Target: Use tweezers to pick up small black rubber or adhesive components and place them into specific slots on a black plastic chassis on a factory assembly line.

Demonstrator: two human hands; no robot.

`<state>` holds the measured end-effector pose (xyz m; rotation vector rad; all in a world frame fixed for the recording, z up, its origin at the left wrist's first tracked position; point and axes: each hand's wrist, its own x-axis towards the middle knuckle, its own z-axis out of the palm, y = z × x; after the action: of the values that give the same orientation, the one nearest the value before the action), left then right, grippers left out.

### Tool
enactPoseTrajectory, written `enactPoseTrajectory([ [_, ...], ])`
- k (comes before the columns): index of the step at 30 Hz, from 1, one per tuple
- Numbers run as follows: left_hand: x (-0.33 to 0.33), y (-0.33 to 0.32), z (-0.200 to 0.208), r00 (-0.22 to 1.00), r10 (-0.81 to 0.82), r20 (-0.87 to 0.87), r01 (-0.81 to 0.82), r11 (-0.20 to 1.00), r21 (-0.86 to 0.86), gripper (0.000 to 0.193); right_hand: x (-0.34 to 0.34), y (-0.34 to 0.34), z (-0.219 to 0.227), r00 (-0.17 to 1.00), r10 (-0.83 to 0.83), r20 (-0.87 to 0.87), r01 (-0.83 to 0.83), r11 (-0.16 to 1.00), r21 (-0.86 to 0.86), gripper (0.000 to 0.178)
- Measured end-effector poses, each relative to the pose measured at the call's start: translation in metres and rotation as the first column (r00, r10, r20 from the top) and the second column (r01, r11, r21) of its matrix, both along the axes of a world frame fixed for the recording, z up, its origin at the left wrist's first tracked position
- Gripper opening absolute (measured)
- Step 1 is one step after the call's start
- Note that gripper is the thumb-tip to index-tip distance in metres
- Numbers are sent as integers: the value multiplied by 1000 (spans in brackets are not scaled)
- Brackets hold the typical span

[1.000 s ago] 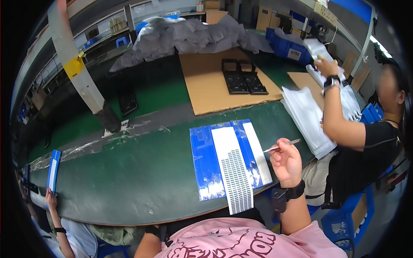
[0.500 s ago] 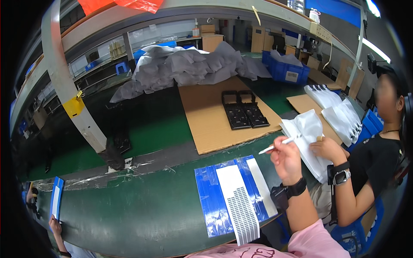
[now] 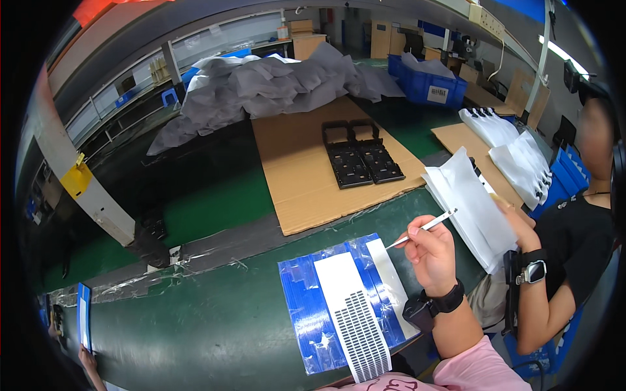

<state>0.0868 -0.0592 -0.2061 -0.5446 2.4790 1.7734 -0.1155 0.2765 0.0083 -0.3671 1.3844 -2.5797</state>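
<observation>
My right hand (image 3: 432, 255) is closed around a slim white pointed tool (image 3: 430, 225), whose kind I cannot make out. Its tip points down and left, near the top of a plain white strip (image 3: 385, 264). That strip lies on a blue board (image 3: 301, 319) covered with shiny clear tape. A white label sheet (image 3: 362, 326) with rows of small dark rectangles also rests on the board, its lower end hanging toward my pink shirt. My left hand is out of view.
Two black plastic frames (image 3: 362, 159) lie on a cardboard sheet (image 3: 287, 189), with grey translucent bags (image 3: 261, 91) heaped behind. On the right, a co-worker's hands handle a white bag (image 3: 473, 212). Another person's hand (image 3: 87, 357) holds a blue piece (image 3: 83, 313) at far left. A post (image 3: 88, 186) stands left.
My right hand has turned and lowered, bringing the tool's tip toward the white strip. The co-worker's white bag is now spread flatter. The whole view has shifted slightly.
</observation>
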Motion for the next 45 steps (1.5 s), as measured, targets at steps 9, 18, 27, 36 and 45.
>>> enactPoseTrajectory([
  [9,4,4,0,999,-36,-33,35,999,-31,29,9,-1,7,734,84,-674,87,972,216,23],
  [18,31,4,7,999,-41,-23,39,995,-95,29,77,-20,96,233,700,-676,-861,472,192,23],
  [27,28,24,19,993,-67,-101,52,988,-142,29,113,-45,104,44,446,-894,-958,272,88,37],
  [36,74,27,33,994,25,-110,-49,975,-219,30,116,-59,95,54,285,-957,-913,402,68,33],
  [45,120,38,35,993,88,-81,-106,961,-254,30,83,-27,160,-5,486,-874,-719,606,341,21],
])
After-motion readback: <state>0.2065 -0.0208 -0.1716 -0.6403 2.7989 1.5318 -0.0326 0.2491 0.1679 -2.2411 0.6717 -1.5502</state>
